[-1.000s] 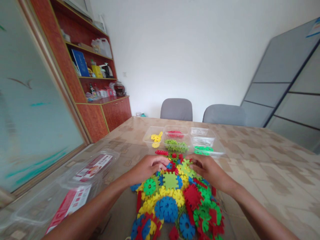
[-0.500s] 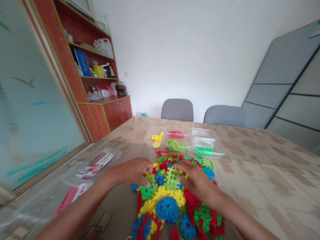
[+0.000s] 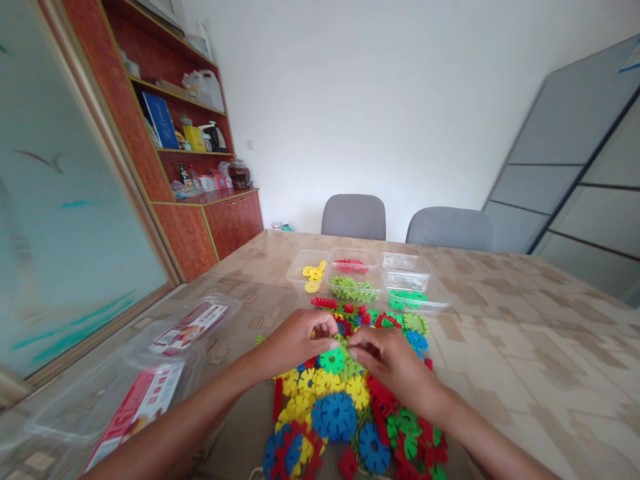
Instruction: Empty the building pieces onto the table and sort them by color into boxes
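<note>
My left hand [image 3: 305, 339] is closed in a pinch on light-green plastic interlocking pieces, with a green notched disc [image 3: 333, 361] hanging just below its fingertips. Facing it, my right hand [image 3: 387, 357] pinches a light-green lattice of interlocking pieces [image 3: 353, 368]. The two sets meet between my fingers; whether they are joined is hidden. Beneath both hands lies a dense heap of notched pieces, among them yellow discs [image 3: 300, 407], a stack of blue discs [image 3: 334, 417] and red pieces [image 3: 384, 398].
Behind the heap stand clear plastic tubs with yellow discs [image 3: 313, 273], light-green pieces [image 3: 354, 289] and green discs [image 3: 407, 299]. Clear lids with labels [image 3: 193, 328] lie at left on the patterned table [image 3: 505, 347]. Two grey chairs [image 3: 353, 217] stand beyond it.
My left hand has moved right and slightly up, bringing the green disc along. My hands are now close together, and the light-green lattice in my right hand has tilted and is partly covered.
</note>
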`<state>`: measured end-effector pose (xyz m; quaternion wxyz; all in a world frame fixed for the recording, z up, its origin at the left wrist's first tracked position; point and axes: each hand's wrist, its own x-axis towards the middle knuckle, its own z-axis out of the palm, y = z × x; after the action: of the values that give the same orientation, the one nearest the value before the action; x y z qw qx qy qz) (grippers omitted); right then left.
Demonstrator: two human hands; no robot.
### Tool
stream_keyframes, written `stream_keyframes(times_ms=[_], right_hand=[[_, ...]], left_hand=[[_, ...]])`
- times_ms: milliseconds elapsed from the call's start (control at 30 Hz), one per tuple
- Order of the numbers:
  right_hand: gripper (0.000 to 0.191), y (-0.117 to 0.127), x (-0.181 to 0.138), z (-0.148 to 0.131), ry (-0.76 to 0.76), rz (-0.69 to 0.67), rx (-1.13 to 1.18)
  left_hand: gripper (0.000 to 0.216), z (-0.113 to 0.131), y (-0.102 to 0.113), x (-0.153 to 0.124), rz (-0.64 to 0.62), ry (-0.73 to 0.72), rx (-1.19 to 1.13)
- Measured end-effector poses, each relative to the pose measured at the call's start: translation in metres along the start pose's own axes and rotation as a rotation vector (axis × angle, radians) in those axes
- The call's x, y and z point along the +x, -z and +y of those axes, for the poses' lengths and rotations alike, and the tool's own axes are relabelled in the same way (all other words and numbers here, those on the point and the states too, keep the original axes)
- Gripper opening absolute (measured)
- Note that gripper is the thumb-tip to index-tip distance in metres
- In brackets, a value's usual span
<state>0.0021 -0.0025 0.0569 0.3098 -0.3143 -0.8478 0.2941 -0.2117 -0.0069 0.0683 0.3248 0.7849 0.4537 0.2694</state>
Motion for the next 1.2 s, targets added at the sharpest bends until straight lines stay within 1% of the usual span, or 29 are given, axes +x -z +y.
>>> stream_keyframes(times_ms=[67,167,267,333,400,467,500,567,633,733,800,867,933,967,1033,1100,1200], right_hand=[[0.015,-0.001,0.0,0.002,-0.002,0.038,-0.017],[0.015,0.001,-0.001,0.004,0.042,0.073,-0.08],[0.013,0.006,-0.001,0.004,0.081,0.104,-0.224],[0.012,0.011,0.0,0.002,0.099,0.114,-0.387],[0.012,0.015,0.0,-0.001,0.119,0.098,-0.574],[0.016,0.019,0.001,-0.004,0.157,0.034,-0.718],[0.016,0.02,0.001,-0.006,0.179,-0.01,-0.755],[0.014,0.021,0.0,-0.007,0.219,-0.105,-0.752],[0.008,0.024,-0.001,-0.008,0.228,-0.179,-0.693],[0.006,0.033,-0.004,-0.01,0.168,-0.245,-0.603],[0.008,0.039,-0.008,-0.013,0.116,-0.293,-0.535],[0.009,0.043,-0.013,-0.018,0.089,-0.368,-0.467],[0.004,0.042,-0.018,-0.023,0.078,-0.457,-0.42],[0.006,0.041,-0.02,-0.026,0.076,-0.497,-0.404],[0.016,0.035,-0.022,-0.031,0.07,-0.566,-0.389],[0.025,0.03,-0.022,-0.035,0.047,-0.609,-0.417],[0.026,0.028,-0.022,-0.037,-0.034,-0.625,-0.49]], left_hand=[[0.016,-0.007,-0.005,0.002,0.024,0.021,0.012],[0.021,-0.018,-0.008,0.002,-0.022,0.076,0.02],[0.014,-0.021,-0.002,-0.001,-0.089,0.09,0.021],[0.012,-0.018,0.006,-0.003,-0.103,0.092,0.049],[0.017,-0.013,0.013,-0.004,-0.041,0.077,0.113],[0.022,-0.008,0.016,-0.004,0.064,0.055,0.179],[0.026,-0.006,0.015,-0.003,0.104,0.042,0.198],[0.038,-0.001,0.01,-0.002,0.117,0.01,0.213],[0.048,0.002,0.001,-0.003,0.075,-0.024,0.243],[0.06,0.008,-0.015,-0.005,0.039,-0.028,0.323],[0.066,0.011,-0.024,-0.006,0.034,-0.012,0.37],[0.072,0.012,-0.032,-0.006,0.036,-0.006,0.419],[0.073,0.011,-0.037,-0.005,0.028,-0.022,0.469],[0.071,0.01,-0.038,-0.004,0.026,-0.035,0.489],[0.067,0.008,-0.039,-0.004,0.019,-0.061,0.518],[0.063,0.007,-0.037,-0.004,0.026,-0.075,0.538],[0.058,0.007,-0.033,-0.004,0.035,-0.068,0.563]])
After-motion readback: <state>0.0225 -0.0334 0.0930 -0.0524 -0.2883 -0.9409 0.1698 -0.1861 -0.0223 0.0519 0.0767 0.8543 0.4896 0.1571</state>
